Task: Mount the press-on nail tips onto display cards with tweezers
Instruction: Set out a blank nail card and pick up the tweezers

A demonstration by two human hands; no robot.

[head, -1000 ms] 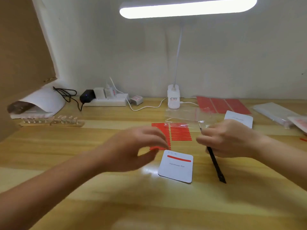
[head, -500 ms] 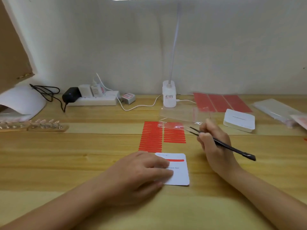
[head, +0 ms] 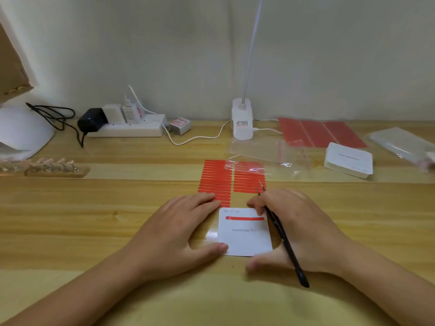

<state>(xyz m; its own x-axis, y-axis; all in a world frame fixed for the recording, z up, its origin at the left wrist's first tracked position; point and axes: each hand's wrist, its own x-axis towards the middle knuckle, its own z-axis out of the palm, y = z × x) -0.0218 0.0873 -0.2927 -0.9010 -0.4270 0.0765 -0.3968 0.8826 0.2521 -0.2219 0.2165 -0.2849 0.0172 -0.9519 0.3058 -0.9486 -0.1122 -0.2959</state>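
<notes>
Display card [head: 246,234], white with 1 red strip stuck across its upper part, is lying flat on the wooden counter [head: 94,220] between the 2 hands. Left hand [head: 179,234] is lying palm down just left of it, fingers fairly straight, fingertips reaching the near edge of the red strip sheet [head: 216,182] and the thumb touching the card's lower left corner. Right hand [head: 299,231] is sitting on the card's right side, its fingers curled round the black tweezers [head: 282,234], which are slanting across the hand with their tips pointing away, past the fingers and over the lower corner of the second block of red strips [head: 248,182]; the thumb is lying on the counter below the card. I cannot tell whether the tweezer tips are gripping anything.

Beyond the right hand, a clear zip bag [head: 266,154] is overlapping the strips, and a stack of white cards [head: 348,160] is sitting further right. Far beyond the left hand, a wooden holder with nail tips [head: 47,165] is resting on the counter, with a power strip [head: 127,130] against the wall.
</notes>
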